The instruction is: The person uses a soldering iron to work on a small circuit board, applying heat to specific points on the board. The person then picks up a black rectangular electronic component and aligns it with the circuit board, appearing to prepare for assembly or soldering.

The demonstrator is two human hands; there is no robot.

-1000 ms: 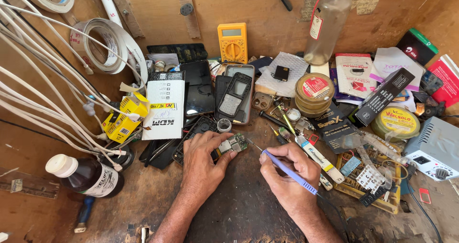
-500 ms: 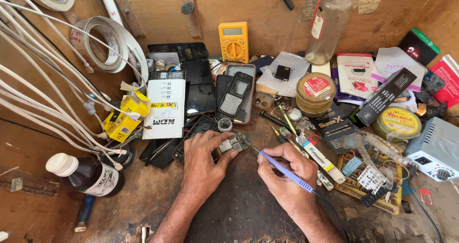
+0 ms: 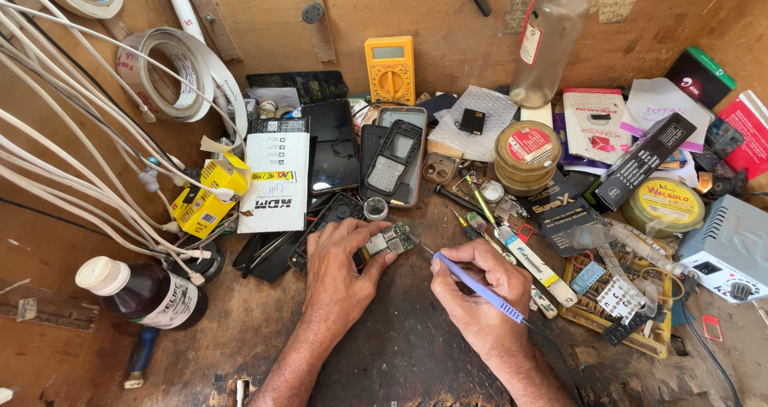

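Left hand: the left hand (image 3: 340, 267) is clamped on a small green circuit board (image 3: 390, 240), pinning it to the dark mat (image 3: 400, 351) just below the open phone shell (image 3: 392, 160).
Right hand: the right hand (image 3: 478, 295) is closed around a blue soldering iron (image 3: 480, 288), tip touching the board's right edge.
Change: none visible since a second ago; board, hands and tip sit as before.
Reading: steady work on one spot, by my judgement.
Nearby: yellow meter (image 3: 390, 69) and brown bottle (image 3: 142, 292) lie well apart.

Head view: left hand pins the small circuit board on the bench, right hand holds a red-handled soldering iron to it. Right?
Not quite. In the head view the soldering iron in the right hand has a purple-blue handle, not red. The left hand does pin the small circuit board.
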